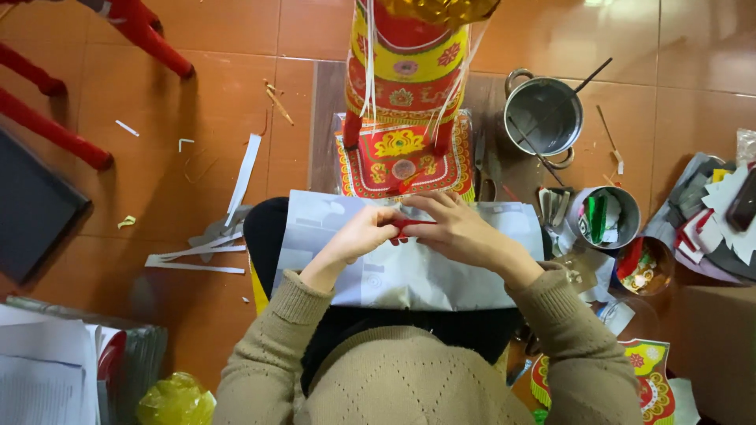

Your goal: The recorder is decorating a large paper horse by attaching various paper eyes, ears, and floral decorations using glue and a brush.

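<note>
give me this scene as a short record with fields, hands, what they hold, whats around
left hand: left hand pinches one end of a small red strip
right hand: right hand pinches the other end of the strip
lap: white sheet spread under both hands
ahead: tall red and yellow paper tower standing on the floor
right side: metal pot with sticks, small tin of scraps
left side: white paper strips, red stool legs

Under me the brown tiled floor (pixel 236 86) carries my red and yellow paper tower (pixel 403 94), a steel pot (pixel 543 116), a small tin of scraps (pixel 605 217), white paper strips (pixel 206 250), and a yellow bag (pixel 175 400).
</note>
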